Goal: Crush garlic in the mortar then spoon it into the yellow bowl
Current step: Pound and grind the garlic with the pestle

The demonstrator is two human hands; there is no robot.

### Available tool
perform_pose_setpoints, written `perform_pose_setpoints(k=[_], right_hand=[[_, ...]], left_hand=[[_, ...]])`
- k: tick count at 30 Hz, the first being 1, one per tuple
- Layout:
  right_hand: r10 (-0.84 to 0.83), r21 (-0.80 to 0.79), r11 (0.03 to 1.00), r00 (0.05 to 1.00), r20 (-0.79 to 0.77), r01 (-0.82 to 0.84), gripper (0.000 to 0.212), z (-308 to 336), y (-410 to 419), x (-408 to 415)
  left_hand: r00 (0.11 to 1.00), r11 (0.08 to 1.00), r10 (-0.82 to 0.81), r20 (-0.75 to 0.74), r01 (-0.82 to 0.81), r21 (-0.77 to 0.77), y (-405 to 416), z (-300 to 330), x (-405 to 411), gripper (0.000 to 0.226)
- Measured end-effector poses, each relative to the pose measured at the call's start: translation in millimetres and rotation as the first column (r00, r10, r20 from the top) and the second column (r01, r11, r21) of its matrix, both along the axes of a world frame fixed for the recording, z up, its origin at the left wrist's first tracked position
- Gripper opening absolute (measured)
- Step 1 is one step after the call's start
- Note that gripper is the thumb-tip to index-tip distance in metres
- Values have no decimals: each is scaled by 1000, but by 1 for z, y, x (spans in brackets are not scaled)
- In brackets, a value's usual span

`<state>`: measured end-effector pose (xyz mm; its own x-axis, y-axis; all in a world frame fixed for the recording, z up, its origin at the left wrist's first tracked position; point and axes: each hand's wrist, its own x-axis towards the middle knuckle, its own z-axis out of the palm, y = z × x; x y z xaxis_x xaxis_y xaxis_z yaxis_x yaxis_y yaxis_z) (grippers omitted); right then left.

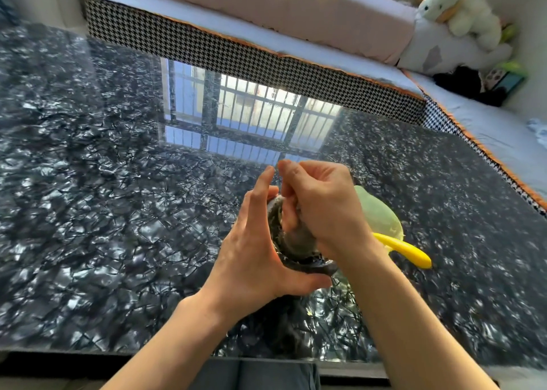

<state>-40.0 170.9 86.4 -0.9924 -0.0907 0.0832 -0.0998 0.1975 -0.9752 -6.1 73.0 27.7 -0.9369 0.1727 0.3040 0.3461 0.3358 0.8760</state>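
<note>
A dark speckled stone mortar (299,263) stands on the glossy black marble table (118,182), near its front edge. My left hand (254,253) holds the mortar from the left, with the thumb curled round the near rim and the fingers reaching up its far side. My right hand (322,206) is curled into a fist over the mortar's mouth and grips a grey pestle (297,212), which is mostly hidden. The pale yellow bowl (379,212) with its bright yellow handle (408,252) sits just right of the mortar, partly behind my right hand. No garlic or spoon is visible.
A sofa with a houndstooth edge (266,60) runs along the table's far and right sides. A white plush duck (453,7) sits on it at the back right. A bright window reflection (245,111) lies on the table beyond my hands.
</note>
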Motion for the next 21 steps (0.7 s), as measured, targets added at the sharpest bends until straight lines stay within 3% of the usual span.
perform_pose_setpoints(k=[3, 6, 8, 11, 15, 21], right_hand=[[-62, -37, 997, 998, -15, 62, 46, 14, 3, -4], [-88, -151, 986, 988, -129, 68, 40, 45, 12, -3], [-106, -120, 989, 974, -199, 83, 40, 46, 13, -3], [-120, -14, 993, 983, -138, 119, 43, 13, 7, -4], [-159, -147, 977, 987, -22, 154, 44, 3, 8, -3], [-151, -228, 968, 970, -191, 106, 40, 37, 16, -4]], left_hand=[[1000, 1000, -3, -15, 3, -19, 0, 0, 1, 128], [1000, 1000, -13, -25, 12, -22, -1, -2, 0, 127], [1000, 1000, -13, -22, 12, -18, 0, -2, 0, 127], [1000, 1000, 1, -20, -2, -27, 0, -1, 0, 127], [1000, 1000, -8, -26, 7, -20, 0, 0, 2, 126], [999, 999, -29, -41, 28, -19, 0, 0, 0, 123]])
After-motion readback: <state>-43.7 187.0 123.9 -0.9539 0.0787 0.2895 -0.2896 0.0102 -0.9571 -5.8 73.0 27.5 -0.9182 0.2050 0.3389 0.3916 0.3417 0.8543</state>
